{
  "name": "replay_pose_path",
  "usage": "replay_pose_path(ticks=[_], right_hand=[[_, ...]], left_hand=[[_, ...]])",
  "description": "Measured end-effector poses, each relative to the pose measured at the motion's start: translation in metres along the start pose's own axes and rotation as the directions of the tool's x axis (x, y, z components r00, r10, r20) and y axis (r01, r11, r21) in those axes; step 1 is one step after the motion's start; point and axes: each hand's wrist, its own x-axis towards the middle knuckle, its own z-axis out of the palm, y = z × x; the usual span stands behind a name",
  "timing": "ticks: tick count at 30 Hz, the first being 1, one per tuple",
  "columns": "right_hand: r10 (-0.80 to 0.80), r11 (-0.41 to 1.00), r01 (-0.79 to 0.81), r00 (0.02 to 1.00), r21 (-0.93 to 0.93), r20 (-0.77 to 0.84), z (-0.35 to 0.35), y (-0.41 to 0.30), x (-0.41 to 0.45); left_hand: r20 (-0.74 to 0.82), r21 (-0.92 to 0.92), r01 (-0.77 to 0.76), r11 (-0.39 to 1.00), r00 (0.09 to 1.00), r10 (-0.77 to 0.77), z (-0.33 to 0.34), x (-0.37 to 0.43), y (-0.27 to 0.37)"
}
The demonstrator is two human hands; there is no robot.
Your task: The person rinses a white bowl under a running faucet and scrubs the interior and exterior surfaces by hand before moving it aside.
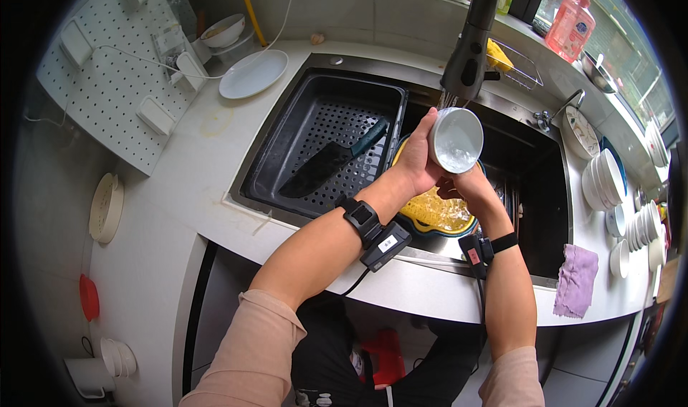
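Observation:
My left hand (418,160) grips the side of a small white bowl (458,140), tilted so its inside faces me. Water runs from the black pull-out faucet (466,66) right above it, and some water glints inside the bowl. Below the bowl is my right hand (466,184), its fingers curled near the underside; whether they press on it is partly hidden. Beneath both hands, a yellow basin or colander (438,213) full of water stands in the sink basin (543,192).
A black perforated drain tray (263,138) holds a cleaver (328,162) on the left. White bowls (603,180) are stacked at the right beside a purple cloth (576,280). A white plate (253,75) and a pegboard (118,68) stand left. A pink soap bottle (571,25) is on the sill.

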Motion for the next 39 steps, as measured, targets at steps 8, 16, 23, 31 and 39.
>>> replay_pose_path(ticks=[8,16,23,31,39], right_hand=[[-0.063,0.997,0.061,0.997,0.04,0.039,0.004,0.001,0.0],[-0.077,0.995,0.076,0.997,-0.06,0.001,0.002,0.003,0.001],[-0.084,0.969,0.094,0.995,-0.228,0.054,-0.003,0.013,0.007],[-0.066,0.925,0.075,0.997,-0.373,0.036,0.006,0.017,0.009],[0.083,0.951,-0.066,0.996,-0.302,0.042,0.006,0.01,0.001]], left_hand=[[-0.027,0.063,-0.056,0.996,0.998,0.058,-0.004,0.002,-0.002],[-0.001,0.136,-0.065,0.989,0.998,0.066,-0.003,0.003,-0.004],[0.044,0.173,-0.109,0.979,0.994,0.103,-0.004,0.003,-0.005],[0.051,0.214,-0.098,0.972,0.995,0.089,-0.007,0.007,-0.007],[0.045,0.338,-0.14,0.931,0.99,0.132,-0.005,0.004,-0.005]])
